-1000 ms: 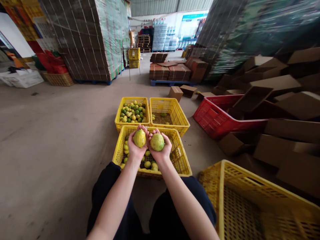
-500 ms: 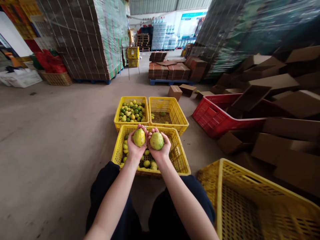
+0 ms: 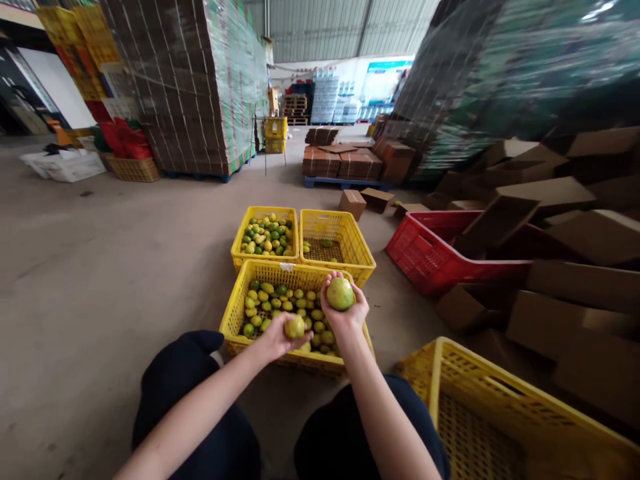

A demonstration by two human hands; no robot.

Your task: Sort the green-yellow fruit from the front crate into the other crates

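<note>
My left hand (image 3: 277, 341) is wrapped round a yellow-green lemon (image 3: 295, 327), low over the near side of a yellow crate (image 3: 234, 313). Higher and to the right, a larger, rounder green-yellow lemon (image 3: 340, 294) rests in my right hand (image 3: 353, 313), its fingers curled round the far side. Below both hands, many loose yellow and green lemons (image 3: 267, 288) lie in this crate. My right forearm hides part of the crate's right side.
Behind the near crate stand a fuller yellow crate of lemons (image 3: 235, 252) and another yellow crate (image 3: 363, 250) with a few fruits. A red crate (image 3: 420, 260) and heaped cardboard boxes (image 3: 545, 313) lie to the right. One more yellow crate (image 3: 437, 380) is beside my right knee.
My hands have parted from side by side. The left has turned and come lower and nearer; the right has shifted right with its lemon. More of the near crate's lemons show.
</note>
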